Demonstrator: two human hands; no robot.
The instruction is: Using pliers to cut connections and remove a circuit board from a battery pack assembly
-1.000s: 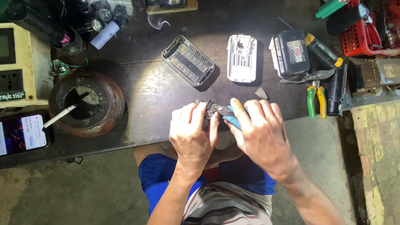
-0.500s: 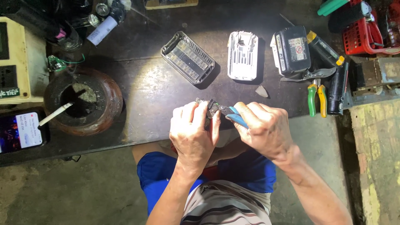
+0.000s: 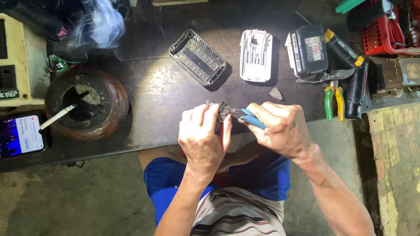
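Blue-handled pliers (image 3: 246, 117), long axis running left-right with the nose pointing left, are gripped by the right hand (image 3: 282, 129) above the workbench (image 3: 153, 91) edge; the left hand (image 3: 203, 137) clasps a small dark part (image 3: 221, 109).

The person wears blue shorts (image 3: 166, 179) and a striped shirt (image 3: 238, 214) banded in grey, white and dark lines. Both forearms are bare, and the left hand (image 3: 203, 140) and right hand (image 3: 282, 126) are ungloved.
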